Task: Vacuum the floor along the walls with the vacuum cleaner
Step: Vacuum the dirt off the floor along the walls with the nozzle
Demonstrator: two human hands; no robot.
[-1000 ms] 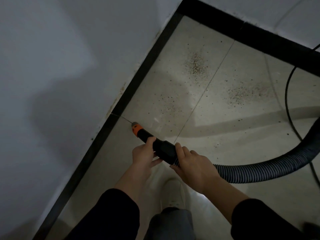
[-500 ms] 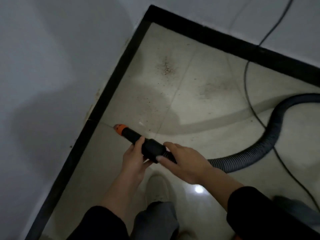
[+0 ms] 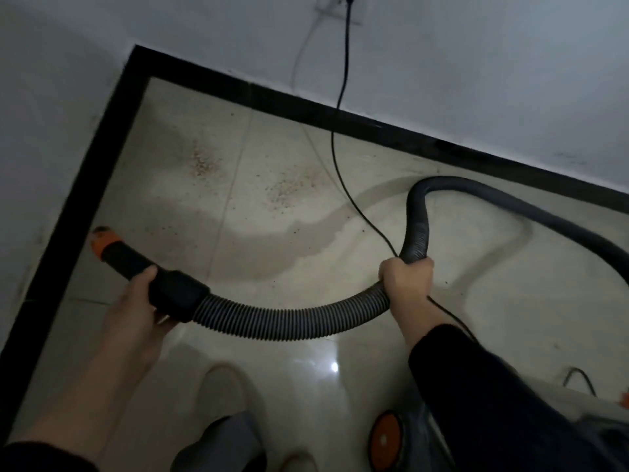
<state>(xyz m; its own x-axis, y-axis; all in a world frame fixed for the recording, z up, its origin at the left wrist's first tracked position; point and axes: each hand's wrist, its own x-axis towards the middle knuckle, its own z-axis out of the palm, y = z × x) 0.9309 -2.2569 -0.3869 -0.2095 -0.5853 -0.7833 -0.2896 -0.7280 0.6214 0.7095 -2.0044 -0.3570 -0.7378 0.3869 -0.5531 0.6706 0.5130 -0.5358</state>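
Pale tiled floor, room corner, black skirting board along both walls. Two patches of brown grit sit well apart from the nozzle, uncollected.

Grey ribbed vacuum hose sags between both hands, loops behind toward the vacuum body with orange wheel at lower right. Thin black power cord drops from the wall socket, crosses the floor, passes under the right hand.

Left hand: grip closed around the black nozzle tube with orange tip, tip just beside the left skirting, seemingly lifted off the floor. Right hand: grip closed on the hose.

Risks, my read: hose tug snags the cord, strains the plug; foot catches the cord.

No containers visible.
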